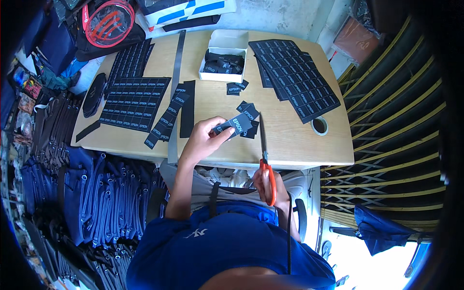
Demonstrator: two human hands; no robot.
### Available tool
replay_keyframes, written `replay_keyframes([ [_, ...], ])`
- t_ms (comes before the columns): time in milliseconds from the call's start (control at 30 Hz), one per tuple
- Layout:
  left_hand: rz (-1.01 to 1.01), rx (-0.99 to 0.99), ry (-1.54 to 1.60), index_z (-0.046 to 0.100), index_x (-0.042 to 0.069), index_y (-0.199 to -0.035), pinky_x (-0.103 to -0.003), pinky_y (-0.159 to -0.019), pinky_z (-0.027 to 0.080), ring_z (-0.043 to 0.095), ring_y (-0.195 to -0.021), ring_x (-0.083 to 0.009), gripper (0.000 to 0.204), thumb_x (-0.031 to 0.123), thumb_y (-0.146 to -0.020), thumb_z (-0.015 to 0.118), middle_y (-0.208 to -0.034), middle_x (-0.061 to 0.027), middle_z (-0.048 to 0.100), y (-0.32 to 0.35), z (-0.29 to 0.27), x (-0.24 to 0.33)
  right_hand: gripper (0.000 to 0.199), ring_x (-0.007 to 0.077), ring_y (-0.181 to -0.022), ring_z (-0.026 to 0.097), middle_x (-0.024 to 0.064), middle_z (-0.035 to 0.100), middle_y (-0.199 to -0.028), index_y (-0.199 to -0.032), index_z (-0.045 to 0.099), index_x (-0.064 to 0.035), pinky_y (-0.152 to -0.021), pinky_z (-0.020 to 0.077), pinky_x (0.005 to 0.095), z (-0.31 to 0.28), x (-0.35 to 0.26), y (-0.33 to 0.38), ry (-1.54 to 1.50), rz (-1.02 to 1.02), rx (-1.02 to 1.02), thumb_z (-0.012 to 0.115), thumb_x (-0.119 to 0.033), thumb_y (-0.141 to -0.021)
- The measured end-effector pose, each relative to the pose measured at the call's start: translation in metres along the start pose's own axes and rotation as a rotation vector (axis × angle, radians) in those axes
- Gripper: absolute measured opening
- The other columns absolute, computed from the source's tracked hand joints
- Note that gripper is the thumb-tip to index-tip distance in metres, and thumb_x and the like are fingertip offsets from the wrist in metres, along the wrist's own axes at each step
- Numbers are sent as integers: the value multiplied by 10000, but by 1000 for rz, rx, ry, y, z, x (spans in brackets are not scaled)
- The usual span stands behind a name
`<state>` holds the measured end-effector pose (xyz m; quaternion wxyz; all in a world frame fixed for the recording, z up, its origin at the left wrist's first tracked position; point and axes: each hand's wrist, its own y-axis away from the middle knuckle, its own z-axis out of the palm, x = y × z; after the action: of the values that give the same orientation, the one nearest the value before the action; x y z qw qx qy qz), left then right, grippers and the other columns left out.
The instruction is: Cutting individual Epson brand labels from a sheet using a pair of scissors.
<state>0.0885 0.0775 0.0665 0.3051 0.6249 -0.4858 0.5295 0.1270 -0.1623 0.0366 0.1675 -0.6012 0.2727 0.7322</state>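
Orange-handled scissors (265,164) sit in the right hand (265,186), whose fingers are curled through the loops at the table's near edge; the blades run up and away from that hand, their tip reaching the black label strip (235,124). The left hand (205,140) pinches that strip between thumb and fingers (223,134), the strip jutting out to the right of the fingertips, just left of the blades. Beyond it lie a few cut black labels (247,111) on the wooden table (295,140). Right of the blades stands a tape roll (319,125). Farther off are a white box (224,53) and uncut label sheets (295,77)
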Motion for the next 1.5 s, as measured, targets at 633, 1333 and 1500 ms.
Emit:
replay_keyframes([
  [633, -118, 76, 75, 611, -18, -921, -178, -471, 361, 451, -533, -18, 176, 155, -883, 615, -649, 17, 563, 10, 12, 10, 604, 152, -692, 486, 51, 483, -732, -1028, 501, 31, -674, 409, 292, -13, 15, 17, 196, 36, -53, 456, -555, -889],
  [1333, -201, -100, 227, 655, -16, -796, -177, -432, 254, 406, -504, 12, 144, 117, -810, 706, -575, 55, 539, 9, 16, 11, 680, 155, -651, 460, 49, 451, -672, -954, 526, 47, -641, 398, 304, -13, 10, 14, 189, -114, -206, 421, -619, -870],
  [1500, -192, -91, 218, 653, -12, -792, -167, -433, 260, 414, -512, 13, 139, 115, -808, 708, -580, 56, 538, 10, 16, 9, 695, 149, -654, 469, 49, 467, -675, -944, 525, 52, -634, 398, 295, -11, 9, 11, 175, -139, -215, 412, -629, -869],
])
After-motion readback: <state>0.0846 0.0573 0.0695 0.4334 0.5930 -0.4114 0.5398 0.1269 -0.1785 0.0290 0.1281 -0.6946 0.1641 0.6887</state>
